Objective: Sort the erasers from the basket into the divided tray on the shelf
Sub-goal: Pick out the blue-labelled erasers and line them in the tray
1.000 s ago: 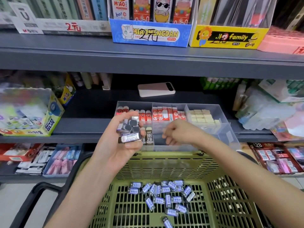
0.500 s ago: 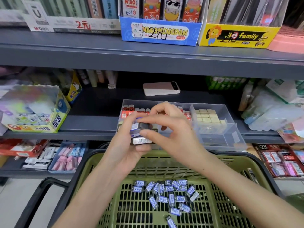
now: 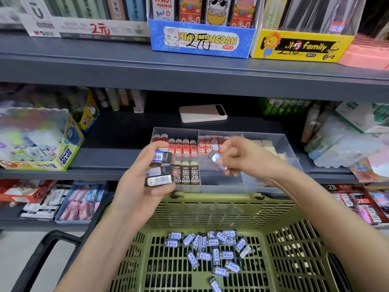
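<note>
**Desk:** What fills the frame?

**Photographer:** Grey metal shop shelving (image 3: 189,68), with a person's two bare forearms reaching toward it. Below both hands sits an olive-green slatted plastic basket (image 3: 210,209). On its floor, nearer the body than either hand, lies a loose pile of small dark erasers in blue-and-white paper sleeves (image 3: 212,249).

**Desk:** And the tray?

**Photographer:** A clear plastic divided tray (image 3: 227,185) stands on the shelf just beyond the hands, above the basket's far rim. Past the left hand's fingertips, one back compartment holds red-sleeved erasers (image 3: 182,146) standing in a row. Brown-sleeved erasers marked 2B (image 3: 189,173) stand in the front compartment, just to the right of that hand. Behind the right hand are red-and-white erasers (image 3: 207,144), and further right of it cream-coloured blocks (image 3: 271,147).

**Desk:** The hands themselves?

**Photographer:** The left hand (image 3: 139,186) is raised in front of the tray's left end, fingers curled round a stack of dark erasers (image 3: 161,171), one showing a barcode. The right hand (image 3: 246,159) hovers over the tray's middle, pinching a single blue-and-white sleeved eraser (image 3: 217,163) between thumb and fingers. That one is blurred.

**Desk:** Anything smaller?

**Photographer:** A pinkish-beige flat rectangular device (image 3: 203,113) lies on the shelf beyond both hands, behind the tray.
</note>
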